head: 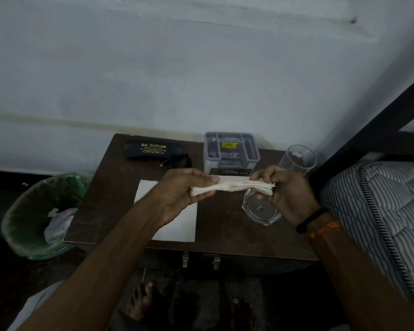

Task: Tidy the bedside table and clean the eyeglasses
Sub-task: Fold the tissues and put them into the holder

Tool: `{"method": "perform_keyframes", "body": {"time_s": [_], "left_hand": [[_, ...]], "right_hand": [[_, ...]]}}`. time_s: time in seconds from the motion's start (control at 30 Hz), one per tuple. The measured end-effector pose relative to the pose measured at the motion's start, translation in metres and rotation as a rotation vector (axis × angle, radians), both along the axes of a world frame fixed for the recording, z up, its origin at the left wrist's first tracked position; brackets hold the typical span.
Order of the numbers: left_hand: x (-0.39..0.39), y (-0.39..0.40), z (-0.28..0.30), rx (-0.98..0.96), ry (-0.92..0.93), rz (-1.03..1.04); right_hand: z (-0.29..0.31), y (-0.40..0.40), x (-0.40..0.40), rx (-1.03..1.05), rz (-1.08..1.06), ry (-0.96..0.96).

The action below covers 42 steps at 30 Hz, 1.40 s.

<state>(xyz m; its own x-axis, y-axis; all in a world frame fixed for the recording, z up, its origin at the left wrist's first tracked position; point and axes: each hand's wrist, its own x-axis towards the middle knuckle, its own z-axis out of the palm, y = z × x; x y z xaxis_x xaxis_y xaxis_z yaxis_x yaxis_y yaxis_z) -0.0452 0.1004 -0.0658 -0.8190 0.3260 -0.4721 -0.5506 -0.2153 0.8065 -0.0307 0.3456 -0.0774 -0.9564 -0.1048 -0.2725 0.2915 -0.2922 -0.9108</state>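
Observation:
Both hands hold a stack of white tissue papers (234, 187) edge-on above the dark brown bedside table (220, 230). My left hand (179, 194) grips its left end, and my right hand (282, 194) pinches its right end. A black eyeglass case (152, 149) with gold lettering lies at the table's back left. Dark eyeglasses (177, 160) rest just in front of the case. A white sheet of paper (177, 225) lies flat on the table under my left hand.
A grey plastic organiser (231, 151) stands at the back centre. A tall clear glass (296, 158) stands at the back right, and a clear glass dish (261, 211) sits under my right hand. A green-lined bin (41, 211) is left of the table; a striped mattress (380, 211) borders the right.

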Motion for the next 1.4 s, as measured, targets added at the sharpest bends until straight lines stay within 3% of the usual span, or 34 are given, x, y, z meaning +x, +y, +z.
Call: {"method": "perform_keyframes", "body": {"time_s": [0.13, 0.23, 0.33, 0.6, 0.83, 0.97, 1.07, 1.23, 1.4], "left_hand": [[-0.001, 0.0, -0.005, -0.162, 0.152, -0.013], [-0.001, -0.001, -0.005, -0.204, 0.214, -0.007], [-0.002, -0.004, -0.004, -0.229, 0.247, -0.044], [-0.001, -0.008, -0.003, -0.091, 0.174, -0.24], [-0.007, -0.013, -0.003, -0.053, 0.227, -0.057], [-0.005, -0.005, -0.004, -0.047, 0.284, 0.016], [0.001, 0.005, -0.004, -0.098, 0.346, 0.006], [0.007, 0.015, -0.006, -0.069, 0.362, 0.021], [0.015, 0.028, -0.01, -0.064, 0.247, 0.03]], "right_hand": [[-0.002, 0.002, 0.0, 0.059, 0.0, 0.006], [-0.006, -0.002, -0.003, 0.229, -0.002, 0.055], [-0.01, -0.001, -0.005, 0.227, -0.047, 0.09], [-0.006, -0.001, -0.008, 0.208, -0.192, 0.123], [0.0, -0.005, -0.007, 0.172, -0.383, 0.081], [0.011, -0.028, 0.001, 0.128, -0.095, -0.122], [0.017, -0.05, 0.005, 0.067, 0.048, -0.092], [0.008, -0.06, -0.005, 0.111, -0.129, 0.05], [-0.003, -0.08, -0.011, 0.184, -0.292, 0.015]]}}
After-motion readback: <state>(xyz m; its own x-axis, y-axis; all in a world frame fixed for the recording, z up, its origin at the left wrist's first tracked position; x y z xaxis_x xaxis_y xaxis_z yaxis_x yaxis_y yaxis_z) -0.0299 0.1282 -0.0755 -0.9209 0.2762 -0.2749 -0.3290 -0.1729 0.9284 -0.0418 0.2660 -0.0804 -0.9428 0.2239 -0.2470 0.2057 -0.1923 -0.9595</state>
